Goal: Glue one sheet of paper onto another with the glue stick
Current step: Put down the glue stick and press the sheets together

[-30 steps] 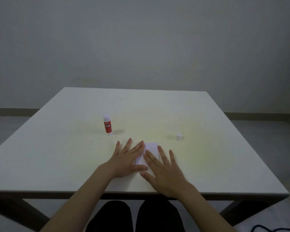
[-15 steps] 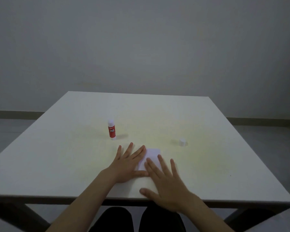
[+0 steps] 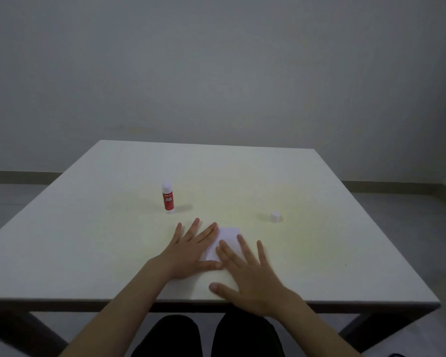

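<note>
White cap (image 3: 274, 216) sits right of paper (image 3: 227, 240), glue stick (image 3: 168, 198) left.

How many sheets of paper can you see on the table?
1 for sure: a white paper lies flat under the fingers of the left hand and the right hand. A second sheet may be hidden beneath it.

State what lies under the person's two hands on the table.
White paper lies flat on the table under the fingers of the left hand and right hand. Whether it is one sheet or two stacked is hidden.
</note>
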A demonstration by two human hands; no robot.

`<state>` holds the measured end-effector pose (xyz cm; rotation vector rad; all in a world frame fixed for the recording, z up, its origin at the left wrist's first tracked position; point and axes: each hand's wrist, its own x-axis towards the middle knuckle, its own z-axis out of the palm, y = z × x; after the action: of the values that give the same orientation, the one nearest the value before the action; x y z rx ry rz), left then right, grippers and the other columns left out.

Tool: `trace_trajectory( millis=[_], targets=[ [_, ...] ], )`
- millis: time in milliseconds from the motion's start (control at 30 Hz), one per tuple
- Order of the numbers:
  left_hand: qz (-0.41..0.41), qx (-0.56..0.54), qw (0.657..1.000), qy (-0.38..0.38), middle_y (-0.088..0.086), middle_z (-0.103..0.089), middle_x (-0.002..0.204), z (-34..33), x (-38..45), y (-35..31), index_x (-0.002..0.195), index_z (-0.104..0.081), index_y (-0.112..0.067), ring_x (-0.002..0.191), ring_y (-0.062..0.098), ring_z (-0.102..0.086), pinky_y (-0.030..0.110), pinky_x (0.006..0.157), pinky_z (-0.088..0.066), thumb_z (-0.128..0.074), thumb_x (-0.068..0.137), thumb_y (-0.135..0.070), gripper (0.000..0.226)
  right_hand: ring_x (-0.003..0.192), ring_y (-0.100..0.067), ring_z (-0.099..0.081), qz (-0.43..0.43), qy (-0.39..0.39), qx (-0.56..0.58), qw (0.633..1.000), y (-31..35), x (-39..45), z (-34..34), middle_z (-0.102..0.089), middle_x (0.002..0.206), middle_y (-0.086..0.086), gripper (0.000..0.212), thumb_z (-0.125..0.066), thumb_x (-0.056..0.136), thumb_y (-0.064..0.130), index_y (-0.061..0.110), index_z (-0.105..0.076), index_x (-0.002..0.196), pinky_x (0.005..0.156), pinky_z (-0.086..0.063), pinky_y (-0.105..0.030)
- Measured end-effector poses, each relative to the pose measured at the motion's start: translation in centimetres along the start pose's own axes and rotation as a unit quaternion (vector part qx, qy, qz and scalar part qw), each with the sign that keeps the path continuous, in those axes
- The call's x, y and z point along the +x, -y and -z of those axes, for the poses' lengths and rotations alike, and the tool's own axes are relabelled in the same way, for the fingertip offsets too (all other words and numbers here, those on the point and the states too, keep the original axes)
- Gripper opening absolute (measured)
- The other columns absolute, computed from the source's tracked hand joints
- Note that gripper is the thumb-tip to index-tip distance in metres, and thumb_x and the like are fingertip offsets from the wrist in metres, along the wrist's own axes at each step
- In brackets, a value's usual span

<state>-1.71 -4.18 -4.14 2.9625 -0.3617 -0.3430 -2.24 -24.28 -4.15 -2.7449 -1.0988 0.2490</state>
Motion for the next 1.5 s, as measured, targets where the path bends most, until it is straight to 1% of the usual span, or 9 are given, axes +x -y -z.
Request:
trace_trajectory(
  millis=[167,267,367,500,600,833,1067,1267,1500],
  targets=[
    [-0.012,-0.015,1.0,0.016,-0.011,0.019,0.158,0.2,-0.5,0.4,0.147,0.015,-0.027,0.143,0.023,0.027,0.054,0.115,0.015,-0.013,0.064,-0.085,0.106,0.14,-0.014,0.032,0.026,0.035,-0.001,0.999,-0.7,0.7,1.2,0.015,0.15,0.028,0.084,0.002,0.073,0.081,0.04,0.006,0.147,0.111,0.025,-0.052],
    [0.001,-0.022,1.0,0.018,-0.01,0.018,0.158,0.2,-0.7,0.4,0.148,0.014,-0.027,0.143,0.022,0.027,0.054,0.114,0.015,-0.026,0.074,-0.079,0.099,0.143,-0.022,0.026,-0.024,0.037,-0.029,0.999,-1.8,2.8,2.4,0.011,0.157,0.022,0.07,-0.011,0.087,0.069,0.04,0.01,0.147,0.114,0.018,-0.055],
    [0.007,-0.019,1.0,0.012,-0.008,0.018,0.158,0.1,-0.8,0.2,0.148,0.015,-0.026,0.143,0.024,0.026,0.054,0.114,0.016,-0.026,0.074,-0.079,0.1,0.144,-0.024,0.025,-0.047,0.022,-0.054,0.997,-1.8,3.6,2.7,0.012,0.158,0.016,0.074,-0.015,0.088,0.068,0.032,0.009,0.148,0.115,0.016,-0.055],
    [0.003,-0.018,1.0,0.013,-0.011,0.019,0.158,0.1,-0.9,0.4,0.148,0.014,-0.026,0.143,0.023,0.027,0.054,0.114,0.015,-0.015,0.063,-0.085,0.108,0.14,-0.018,0.034,0.046,0.019,-0.04,0.998,0.0,1.1,0.5,0.02,0.156,0.017,0.091,-0.007,0.076,0.081,0.03,0.013,0.148,0.112,0.025,-0.051],
    [0.0,-0.01,1.0,0.018,-0.01,0.02,0.158,0.1,-0.9,0.4,0.148,0.015,-0.026,0.143,0.024,0.027,0.054,0.114,0.015,-0.023,0.069,-0.082,0.104,0.137,-0.012,0.038,0.084,0.048,-0.025,0.995,-0.3,-0.4,-0.2,0.022,0.153,0.024,0.092,-0.007,0.071,0.086,0.037,0.014,0.146,0.106,0.033,-0.045],
    [0.009,-0.025,0.999,0.019,-0.008,0.018,0.158,0.2,-0.9,0.3,0.148,0.015,-0.027,0.143,0.023,0.027,0.054,0.114,0.016,-0.034,0.078,-0.076,0.098,0.142,-0.02,0.029,-0.032,0.034,-0.049,0.998,-3.1,1.7,2.4,0.017,0.156,0.019,0.078,-0.013,0.085,0.072,0.033,0.013,0.148,0.114,0.019,-0.053],
    [0.004,-0.024,0.999,0.025,-0.009,0.019,0.158,0.6,-1.1,-0.1,0.148,0.014,-0.025,0.143,0.025,0.027,0.055,0.115,0.013,-0.036,0.082,-0.07,0.094,0.137,-0.013,0.038,0.074,0.042,-0.047,0.995,-0.2,-0.3,-0.3,0.024,0.151,0.023,0.095,-0.004,0.07,0.086,0.034,0.014,0.147,0.111,0.028,-0.048],
    [0.008,-0.043,0.999,0.024,-0.008,0.019,0.158,0.8,-1.3,-0.2,0.148,0.015,-0.025,0.142,0.023,0.028,0.053,0.115,0.016,-0.037,0.082,-0.07,0.096,0.142,-0.02,0.028,-0.038,0.049,-0.039,0.997,-3.9,2.4,2.4,0.015,0.157,0.021,0.075,-0.012,0.086,0.071,0.035,0.012,0.147,0.115,0.019,-0.053],
    [0.018,-0.062,0.998,-0.011,-0.008,0.017,0.159,-0.1,-1.3,0.1,0.148,0.013,-0.027,0.144,0.018,0.024,0.048,0.117,0.014,-0.037,0.082,-0.069,0.092,0.146,-0.019,0.02,-0.028,-0.021,-0.037,0.999,-4.2,2.3,0.7,0.011,0.158,0.019,0.07,-0.012,0.088,0.068,0.037,0.008,0.148,0.115,0.015,-0.052]
  ],
)
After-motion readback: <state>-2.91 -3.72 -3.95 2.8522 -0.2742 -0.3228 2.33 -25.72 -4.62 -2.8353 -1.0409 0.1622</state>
